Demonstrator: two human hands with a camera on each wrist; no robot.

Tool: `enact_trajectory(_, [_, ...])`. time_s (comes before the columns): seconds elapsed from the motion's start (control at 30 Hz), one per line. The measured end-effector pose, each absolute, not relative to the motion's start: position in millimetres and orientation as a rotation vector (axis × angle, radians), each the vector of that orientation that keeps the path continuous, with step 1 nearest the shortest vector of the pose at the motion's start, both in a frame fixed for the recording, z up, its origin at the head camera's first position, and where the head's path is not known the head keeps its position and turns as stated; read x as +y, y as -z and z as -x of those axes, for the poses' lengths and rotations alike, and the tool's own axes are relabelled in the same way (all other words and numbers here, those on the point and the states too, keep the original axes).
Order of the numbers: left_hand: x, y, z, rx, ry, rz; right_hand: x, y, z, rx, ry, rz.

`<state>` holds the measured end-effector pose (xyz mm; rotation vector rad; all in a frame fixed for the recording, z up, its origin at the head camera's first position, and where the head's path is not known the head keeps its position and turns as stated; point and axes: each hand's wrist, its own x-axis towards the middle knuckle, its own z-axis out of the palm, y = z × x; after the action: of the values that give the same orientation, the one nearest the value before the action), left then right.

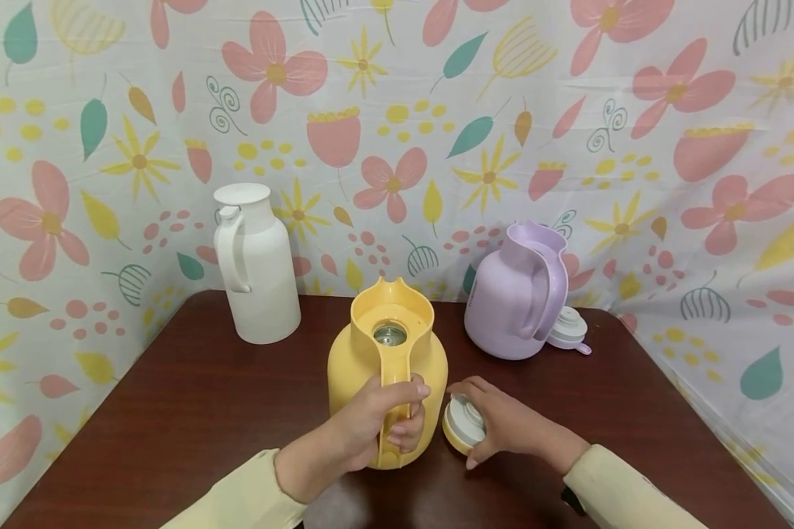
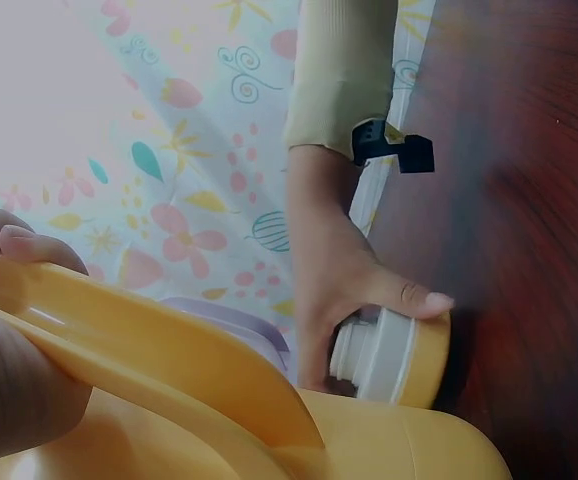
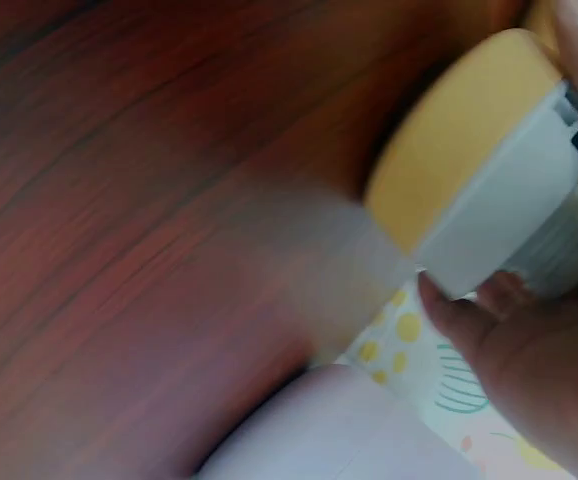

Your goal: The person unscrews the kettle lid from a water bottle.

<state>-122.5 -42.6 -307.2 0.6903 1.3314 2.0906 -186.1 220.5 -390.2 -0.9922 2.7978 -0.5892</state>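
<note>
In the head view my left hand (image 1: 384, 419) grips the handle of a yellow thermos jug (image 1: 340, 375), which stands upright at the middle of the table. Its top is uncovered, showing the round mouth. Just right of the jug, my right hand (image 1: 506, 419) holds a yellow and white lid (image 1: 464, 426) between thumb and fingers. The lid (image 3: 469, 150) lies with its yellow top down on the table and its white plug up. From the left wrist, the jug's handle (image 2: 169, 350) appears close up, with the right thumb on the lid's edge beyond it.
At the back left of the brown table (image 1: 251, 411) stands a white jug (image 1: 265, 272) with its lid on. A lilac jug (image 1: 503, 301) without a lid stands at the back right, its white and lilac lid (image 1: 569, 327) beside it. A flowered cloth (image 1: 397, 147) hangs behind.
</note>
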Motion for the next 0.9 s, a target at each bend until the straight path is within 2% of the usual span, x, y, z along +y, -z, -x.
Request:
enact_trajectory(0.43, [-45,310,121,1.424,-2.106,-0.692,234,402,191,2.771,0.7,1.047])
enact_trajectory(0.7, [-49,314,116,1.674,-2.049,-0.672,240,397,185,2.797,0.694,0.958])
enact_trajectory(0.9, [-54,328,105,1.869,-2.014,-0.921,249,396,178,2.832,0.705,0.907])
